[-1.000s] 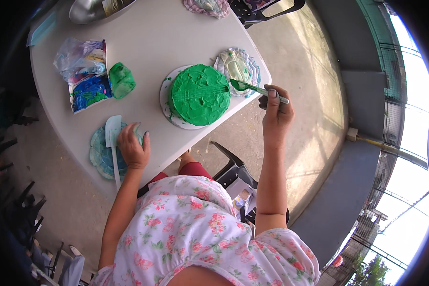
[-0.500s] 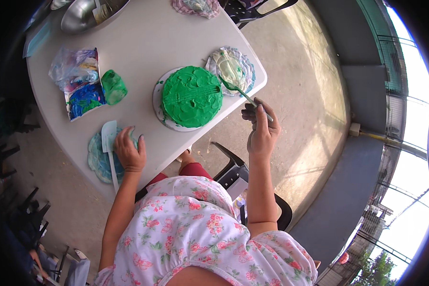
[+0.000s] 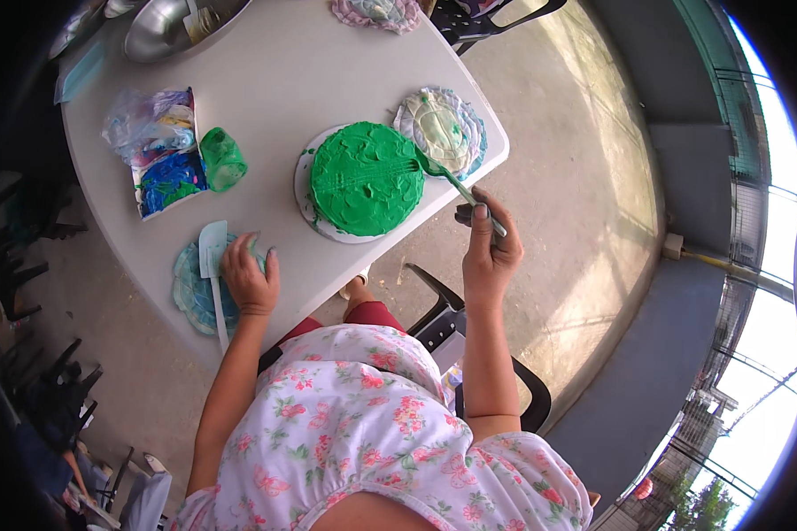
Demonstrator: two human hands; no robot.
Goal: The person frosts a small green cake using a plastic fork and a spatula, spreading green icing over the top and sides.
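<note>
A round cake (image 3: 367, 181) covered in bright green frosting stands on a white board (image 3: 302, 188) near the table's front edge. Parallel grooves run across its top. In my right hand (image 3: 492, 248) is a fork (image 3: 459, 188), its handle pinched between thumb and fingers; its green-smeared tines are at the cake's right edge. Dark smudges mark those fingers. My left hand (image 3: 251, 281) is open, fingers loosely bent and thumb apart, over the edge of a bluish-green cloth (image 3: 189, 281). Beside it a pale spatula (image 3: 212, 250) lies on that cloth.
Left of the cake are a green-stained plastic cup (image 3: 224, 161) and a tray (image 3: 170, 181) smeared with blue and green, with a crumpled plastic bag (image 3: 146, 124). A stained round cloth (image 3: 438, 131) lies behind the fork. A metal bowl (image 3: 155, 35) stands far left, a black chair (image 3: 438, 327) below the table.
The fork's tines have come slightly closer to the cake's right edge. My left hand stays by the spatula. The whole view has shifted a little.
</note>
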